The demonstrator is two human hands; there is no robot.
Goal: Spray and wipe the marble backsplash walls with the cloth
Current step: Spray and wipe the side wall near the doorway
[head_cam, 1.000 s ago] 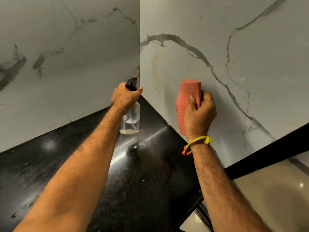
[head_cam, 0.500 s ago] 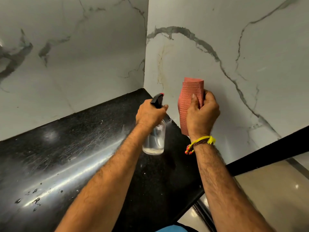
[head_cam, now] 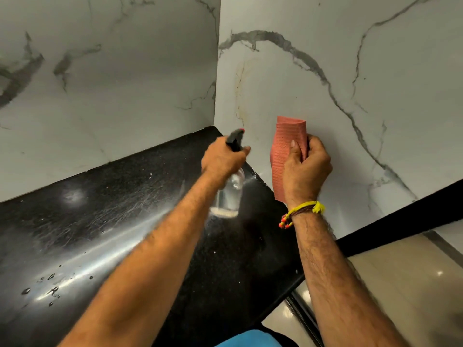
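Observation:
Two white marble backsplash walls with grey veins meet in a corner: the left wall [head_cam: 107, 91] and the right wall [head_cam: 375, 71]. A brownish streak [head_cam: 240, 88] marks the right wall near the corner. My left hand [head_cam: 221, 160] grips a clear spray bottle [head_cam: 229, 196] with a black trigger head, its nozzle turned toward the right wall. My right hand [head_cam: 307, 169] holds a folded pink cloth [head_cam: 285, 146] close to the right wall; I cannot tell whether it touches.
A glossy black countertop [head_cam: 100, 234] runs under both walls, with water droplets [head_cam: 50, 289] at its front left. Its edge drops at the right to a beige floor [head_cam: 400, 284]. A black strip [head_cam: 413, 216] runs along the base of the right wall.
My left hand has carried the spray bottle from the corner rightward toward the right wall. My right hand with the cloth has stayed almost in place.

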